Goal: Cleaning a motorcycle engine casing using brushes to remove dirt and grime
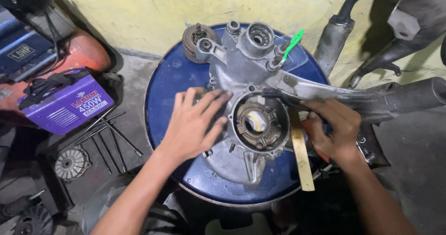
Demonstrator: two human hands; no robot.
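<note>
The blue drum top (167,88) carries a cast-metal engine casing (241,72), likely heavy, rigid and greasy; its thick rims look the best hold. Its long axis runs from 7 towards 2 o'clock. The left hand (195,123) lies spread flat on it; the right hand (337,130) pinches a dark brush (274,94).

Left hand (195,123): palm down, fingers spread, flat on the grey cast-metal engine casing (241,77). Right hand (337,130): fingers curled, gripping at the casing's right edge. Both forearms extended forward.
</note>
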